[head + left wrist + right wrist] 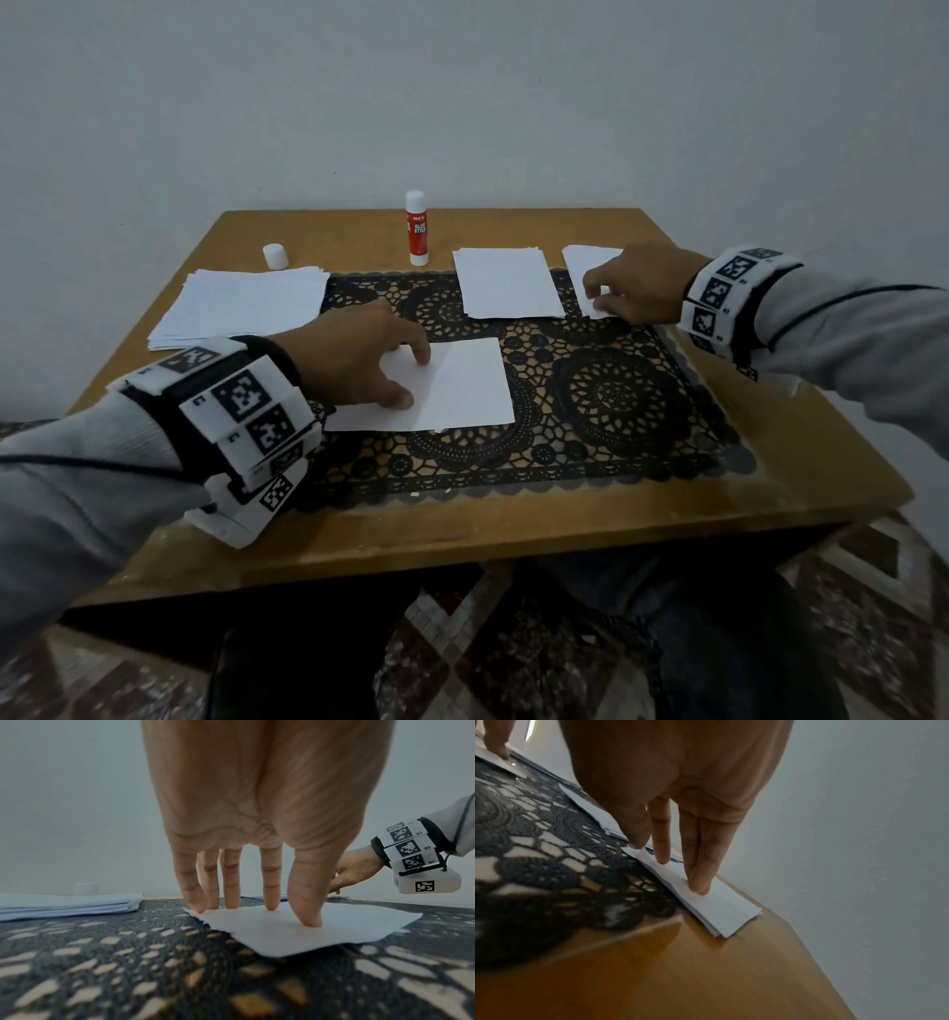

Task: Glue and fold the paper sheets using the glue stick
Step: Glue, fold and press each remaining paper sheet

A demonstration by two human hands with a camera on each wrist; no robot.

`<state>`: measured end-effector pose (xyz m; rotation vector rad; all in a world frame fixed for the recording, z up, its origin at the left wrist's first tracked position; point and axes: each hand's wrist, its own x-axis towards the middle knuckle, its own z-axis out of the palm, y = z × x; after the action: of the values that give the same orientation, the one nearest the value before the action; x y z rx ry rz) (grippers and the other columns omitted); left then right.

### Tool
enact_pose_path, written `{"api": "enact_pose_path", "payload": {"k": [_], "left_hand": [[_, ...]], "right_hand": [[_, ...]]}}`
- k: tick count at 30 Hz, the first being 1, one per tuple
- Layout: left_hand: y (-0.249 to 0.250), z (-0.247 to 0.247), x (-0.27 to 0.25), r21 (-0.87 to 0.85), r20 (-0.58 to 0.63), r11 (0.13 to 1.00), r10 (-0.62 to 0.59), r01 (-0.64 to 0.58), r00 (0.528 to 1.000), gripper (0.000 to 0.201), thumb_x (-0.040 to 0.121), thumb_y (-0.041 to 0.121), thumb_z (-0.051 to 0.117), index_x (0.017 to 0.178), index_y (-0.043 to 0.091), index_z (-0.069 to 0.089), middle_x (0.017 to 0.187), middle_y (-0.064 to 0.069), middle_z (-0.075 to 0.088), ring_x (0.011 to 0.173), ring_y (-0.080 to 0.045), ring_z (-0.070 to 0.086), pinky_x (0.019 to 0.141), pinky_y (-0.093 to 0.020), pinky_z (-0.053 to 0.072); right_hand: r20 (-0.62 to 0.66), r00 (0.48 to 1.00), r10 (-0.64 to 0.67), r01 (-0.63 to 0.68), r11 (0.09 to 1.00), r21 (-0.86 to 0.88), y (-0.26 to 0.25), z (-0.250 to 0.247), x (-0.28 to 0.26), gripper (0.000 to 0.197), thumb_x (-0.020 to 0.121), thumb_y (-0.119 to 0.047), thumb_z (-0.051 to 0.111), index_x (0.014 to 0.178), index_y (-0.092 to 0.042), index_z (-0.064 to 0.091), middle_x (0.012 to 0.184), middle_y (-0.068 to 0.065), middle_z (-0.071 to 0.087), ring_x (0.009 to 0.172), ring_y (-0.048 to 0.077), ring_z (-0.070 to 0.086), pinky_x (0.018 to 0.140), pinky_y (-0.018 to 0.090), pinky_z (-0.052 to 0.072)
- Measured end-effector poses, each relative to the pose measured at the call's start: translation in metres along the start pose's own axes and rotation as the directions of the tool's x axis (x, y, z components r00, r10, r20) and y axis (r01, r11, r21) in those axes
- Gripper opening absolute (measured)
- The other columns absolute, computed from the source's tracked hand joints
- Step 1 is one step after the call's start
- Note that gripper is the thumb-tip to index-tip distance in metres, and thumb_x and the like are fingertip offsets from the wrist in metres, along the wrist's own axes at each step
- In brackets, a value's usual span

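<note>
The folded sheet [452, 385] lies flat on the black lace mat [606, 401] at the middle of the wooden table [801, 452], and the left hand [354, 360] is down on its left part: the left wrist view shows straight, spread fingers [231, 882] and the thumb standing tip-down on the paper, pressing it, nothing curled round it. Over at the far right, the right hand [642, 288] is on a small stack of folded sheets [590, 262] that sits half on the mat's edge and half on bare wood; from the right wrist view the fingertips [700, 882] rest on top of the stack while the thumb sits at its near-left edge, where a corner of the top sheet looks slightly lifted, so it reads as a light pinch on that stack, though how firm it is cannot be told. Between the two hands, toward the back, another pile of folded sheets [508, 282] lies on its own, touched by neither hand. The glue stick [417, 228] stands upright at the far edge of the table, uncapped, well apart from both hands. Its white cap [275, 255] stands off to the left, just behind the big stack of unfolded sheets [241, 303] at the table's left side.
</note>
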<state>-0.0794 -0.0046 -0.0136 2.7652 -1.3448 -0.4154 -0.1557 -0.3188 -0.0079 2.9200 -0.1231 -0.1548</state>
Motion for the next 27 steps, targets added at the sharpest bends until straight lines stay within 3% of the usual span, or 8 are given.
{"api": "enact_pose_path", "payload": {"k": [3,8,12,16,20,23,27], "left_hand": [[0.0,0.001,0.0,0.005,-0.002,1.0,0.001,-0.001,1.0,0.046,0.079,0.041,0.073,0.12,0.037,0.055,0.117,0.001,0.048,0.106,-0.017,0.051,0.084,-0.028,0.042],[0.001,0.0,-0.001,0.0,-0.004,1.0,0.002,-0.002,1.0,0.046,0.079,0.04,0.073,0.121,0.036,0.055,0.115,0.002,0.047,0.107,-0.017,0.051,0.088,-0.031,0.043],[0.0,0.0,0.0,-0.001,-0.003,1.0,0.001,-0.001,1.0,0.046,0.079,0.04,0.074,0.12,0.036,0.055,0.114,0.002,0.047,0.106,-0.017,0.051,0.086,-0.031,0.042],[0.0,0.001,0.001,0.004,-0.004,1.0,0.002,-0.002,1.0,0.046,0.079,0.04,0.073,0.121,0.035,0.055,0.11,0.004,0.045,0.099,-0.015,0.048,0.08,-0.028,0.039],[0.0,0.001,0.001,-0.005,-0.005,1.0,0.002,-0.002,1.0,0.046,0.079,0.04,0.074,0.12,0.035,0.055,0.115,0.001,0.048,0.104,-0.017,0.051,0.088,-0.031,0.043],[0.001,0.0,0.0,-0.006,-0.001,1.0,-0.001,0.001,1.0,0.046,0.079,0.039,0.074,0.121,0.035,0.055,0.116,0.001,0.048,0.106,-0.018,0.051,0.089,-0.031,0.043],[0.002,0.001,-0.001,0.006,-0.007,1.0,0.001,-0.001,1.0,0.046,0.079,0.04,0.073,0.121,0.035,0.055,0.115,0.001,0.048,0.105,-0.017,0.05,0.087,-0.03,0.042]], "right_hand": [[-0.045,0.998,0.053,-0.049,0.995,0.089,-0.001,0.004,0.0,0.018,0.095,-0.023,0.052,0.104,-0.018,0.066,0.095,0.0,0.066,0.094,0.025,0.06,0.086,0.035,0.047],[-0.08,0.974,0.21,-0.178,0.94,0.29,0.002,0.006,0.009,0.014,0.086,-0.012,0.063,0.075,-0.005,0.067,0.086,0.006,0.071,0.081,0.024,0.063,0.074,0.034,0.048],[-0.013,0.953,0.302,-0.265,0.853,0.449,0.004,0.0,0.007,0.028,0.084,-0.02,0.071,0.073,0.006,0.069,0.082,0.021,0.072,0.068,0.034,0.07,0.072,0.041,0.056],[0.033,0.931,0.363,-0.319,0.769,0.554,0.0,-0.001,0.007,0.024,0.081,-0.015,0.074,0.081,0.009,0.069,0.092,0.027,0.069,0.073,0.04,0.068,0.074,0.042,0.056],[0.161,0.884,0.439,-0.413,0.572,0.709,0.002,-0.005,0.008,0.018,0.077,-0.009,0.078,0.082,0.004,0.068,0.098,0.021,0.069,0.092,0.036,0.069,0.08,0.047,0.058],[0.183,0.889,0.419,-0.394,0.497,0.773,0.008,-0.006,0.005,0.018,0.077,-0.012,0.08,0.076,-0.001,0.065,0.092,0.014,0.066,0.084,0.025,0.065,0.076,0.042,0.059],[0.215,0.895,0.39,-0.375,0.398,0.837,0.014,-0.004,0.0,0.019,0.077,-0.015,0.08,0.074,-0.008,0.063,0.088,0.01,0.064,0.082,0.019,0.06,0.082,0.043,0.058]]}}
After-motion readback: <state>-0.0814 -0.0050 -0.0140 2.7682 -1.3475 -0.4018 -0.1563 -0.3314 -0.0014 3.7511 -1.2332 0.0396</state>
